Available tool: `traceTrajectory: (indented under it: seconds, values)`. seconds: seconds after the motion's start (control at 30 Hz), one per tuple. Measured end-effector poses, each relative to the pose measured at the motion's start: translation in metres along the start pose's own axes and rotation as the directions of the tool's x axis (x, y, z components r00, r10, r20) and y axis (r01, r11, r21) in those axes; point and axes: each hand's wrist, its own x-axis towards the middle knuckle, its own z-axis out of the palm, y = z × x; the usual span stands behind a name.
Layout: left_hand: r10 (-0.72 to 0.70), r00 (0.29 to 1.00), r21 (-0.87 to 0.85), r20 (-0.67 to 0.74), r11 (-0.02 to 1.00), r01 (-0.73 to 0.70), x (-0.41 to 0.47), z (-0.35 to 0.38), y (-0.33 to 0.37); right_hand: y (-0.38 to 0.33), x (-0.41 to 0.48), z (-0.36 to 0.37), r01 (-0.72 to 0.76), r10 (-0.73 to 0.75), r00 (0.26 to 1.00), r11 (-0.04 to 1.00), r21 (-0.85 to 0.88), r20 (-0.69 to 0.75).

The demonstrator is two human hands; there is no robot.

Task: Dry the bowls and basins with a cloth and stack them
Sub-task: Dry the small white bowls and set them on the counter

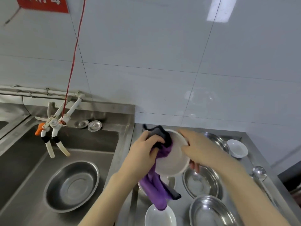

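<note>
Right of centre in the frame, a round white bowl (172, 159) is tilting on edge above the steel counter (180, 206), its smooth, matte face turning up and left towards the camera. The right hand (200, 149) is gripping its right rim, fingertips (194, 166) curling under the lower edge. The left hand (143, 149) is clenching a soft purple-and-black cloth (156, 185) against the bowl's left side. The cloth's long tail is hanging straight down towards a glossy white bowl (160, 217) at the bottom edge. 2 shiny round steel basins (202, 181) (210, 212) are sitting upright at lower right. 1 more basin (71, 185) is lying in the sink (24, 160) at lower left.
</note>
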Motion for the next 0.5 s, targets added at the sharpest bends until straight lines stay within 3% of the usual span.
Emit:
traceTrajectory:
  seconds: [0.07, 0.1, 0.17, 0.23, 0.3, 0.37, 0.43, 0.5]
  values:
    - [0.071, 0.994, 0.025, 0.084, 0.997, -0.074, 0.001, 0.001, 0.001, -0.004, 0.002, -0.015, 0.066, -0.052, 0.995, 0.983, -0.169, 0.084]
    - [0.06, 0.996, 0.009, 0.06, 0.998, -0.061, 0.003, 0.002, 0.002, -0.006, 0.004, -0.018, 0.082, -0.074, 0.996, 0.976, -0.202, 0.046]
    - [-0.049, 0.994, -0.066, -0.094, 0.997, 0.042, 0.006, 0.002, 0.005, -0.005, 0.007, -0.014, 0.074, -0.09, 0.984, 0.991, -0.108, -0.154]
    - [-0.208, 0.948, -0.187, -0.241, 0.968, 0.165, 0.007, 0.002, 0.01, -0.001, 0.007, 0.005, 0.081, -0.063, 0.937, 0.996, 0.039, -0.344]
    - [-0.304, 0.911, -0.287, -0.279, 0.932, 0.223, 0.008, 0.003, 0.015, 0.001, 0.005, 0.034, 0.111, -0.046, 0.914, 0.984, 0.138, -0.404]
    - [-0.296, 0.919, -0.292, -0.26, 0.931, 0.217, 0.007, 0.003, 0.018, 0.001, 0.005, 0.054, 0.137, -0.01, 0.891, 0.959, 0.249, -0.454]
    - [-0.27, 0.931, -0.259, -0.246, 0.944, 0.205, 0.004, 0.003, 0.016, 0.001, 0.005, 0.053, 0.11, 0.032, 0.9, 0.948, 0.298, -0.434]
    - [-0.232, 0.944, -0.21, -0.233, 0.96, 0.183, 0.0, 0.003, 0.01, 0.001, 0.004, 0.037, 0.065, 0.012, 0.951, 0.969, 0.238, -0.308]
